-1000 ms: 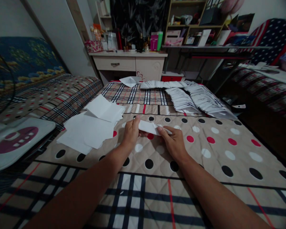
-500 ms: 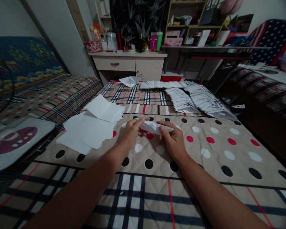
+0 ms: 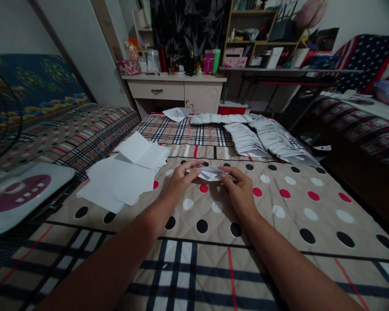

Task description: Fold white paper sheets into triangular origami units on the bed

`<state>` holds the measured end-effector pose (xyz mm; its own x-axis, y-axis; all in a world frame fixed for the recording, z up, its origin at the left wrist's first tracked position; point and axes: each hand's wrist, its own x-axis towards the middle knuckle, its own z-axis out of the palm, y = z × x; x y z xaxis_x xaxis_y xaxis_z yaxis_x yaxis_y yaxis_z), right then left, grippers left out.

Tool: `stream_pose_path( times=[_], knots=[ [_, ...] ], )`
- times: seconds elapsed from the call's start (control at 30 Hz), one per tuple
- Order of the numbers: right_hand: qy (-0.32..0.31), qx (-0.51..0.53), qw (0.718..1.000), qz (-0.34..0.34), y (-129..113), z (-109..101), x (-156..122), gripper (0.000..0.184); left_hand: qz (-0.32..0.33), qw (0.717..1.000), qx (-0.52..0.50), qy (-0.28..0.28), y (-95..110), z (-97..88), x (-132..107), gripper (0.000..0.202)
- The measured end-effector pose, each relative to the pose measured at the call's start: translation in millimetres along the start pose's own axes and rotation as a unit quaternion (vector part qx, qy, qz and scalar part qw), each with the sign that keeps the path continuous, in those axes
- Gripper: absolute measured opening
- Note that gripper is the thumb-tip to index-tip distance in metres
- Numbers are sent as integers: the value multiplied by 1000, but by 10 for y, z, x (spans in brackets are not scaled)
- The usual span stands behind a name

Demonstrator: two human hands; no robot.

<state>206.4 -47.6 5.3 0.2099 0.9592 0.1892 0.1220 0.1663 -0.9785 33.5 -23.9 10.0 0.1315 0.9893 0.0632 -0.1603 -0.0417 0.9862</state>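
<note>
A folded piece of white paper is held between my two hands just above the bedspread. My left hand pinches its left end, thumb on the near side and fingers behind. At the other end, my right hand grips it with the thumb on the near face. The middle of the paper bulges in angled creases. To the left of my hands lies a loose pile of flat white paper sheets, with one creased sheet on top.
Beyond my hands, rows of folded white papers stand packed together on the quilted bedspread. A partly opened folded paper rests at the far edge. On the left is a white board-like object with a purple oval. A dresser stands behind.
The folded paper has turned a little in my hands, showing more of its creased middle. My fingers have shifted slightly along both ends. The piles look unmoved.
</note>
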Motion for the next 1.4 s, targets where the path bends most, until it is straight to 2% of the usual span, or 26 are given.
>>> stream_pose_path(
  times=[0.17, 0.27, 0.3, 0.37, 0.47, 0.53, 0.63, 0.73, 0.8, 0.93, 1.1, 1.4],
  knots=[
    [14, -23, 1000, 4, 64, -36, 40, 29, 18, 998, 66, 3, -9, -18, 29, 42],
    [4, -95, 993, -75, 75, -46, 48, 22, 23, 992, 122, 15, -37, -23, 43, 31],
    [0, -142, 983, -120, 70, -46, 45, 19, 34, 988, 150, 15, -50, -17, 39, 30],
    [-8, -257, 945, -203, 47, -41, 34, 14, 71, 975, 211, 0, -76, 10, 18, 34],
    [3, -416, 873, -257, -2, -35, 15, 13, 137, 950, 274, -57, -102, 74, -40, 44],
    [7, -471, 847, -246, -21, -59, 22, 17, 167, 938, 288, -98, -111, 109, -74, 49],
    [21, -490, 844, -217, -12, -193, 105, 23, 179, 935, 281, -119, -133, 120, -90, 52],
    [99, -491, 840, -211, 21, -449, 286, 26, 165, 945, 264, -104, -171, 100, -64, 53],
    [156, -501, 824, -213, 43, -639, 445, 28, 146, 951, 258, -88, -196, 87, -38, 51],
    [202, -526, 804, -190, 101, -895, 754, 30, 118, 958, 252, -74, -227, 82, 5, 48],
    [222, -521, 815, -124, 237, -930, 948, 27, 109, 961, 242, -72, -241, 84, 25, 48],
    [256, -509, 819, -68, 333, -923, 1018, 17, 126, 952, 270, -68, -223, 98, 22, 48]
  ],
)
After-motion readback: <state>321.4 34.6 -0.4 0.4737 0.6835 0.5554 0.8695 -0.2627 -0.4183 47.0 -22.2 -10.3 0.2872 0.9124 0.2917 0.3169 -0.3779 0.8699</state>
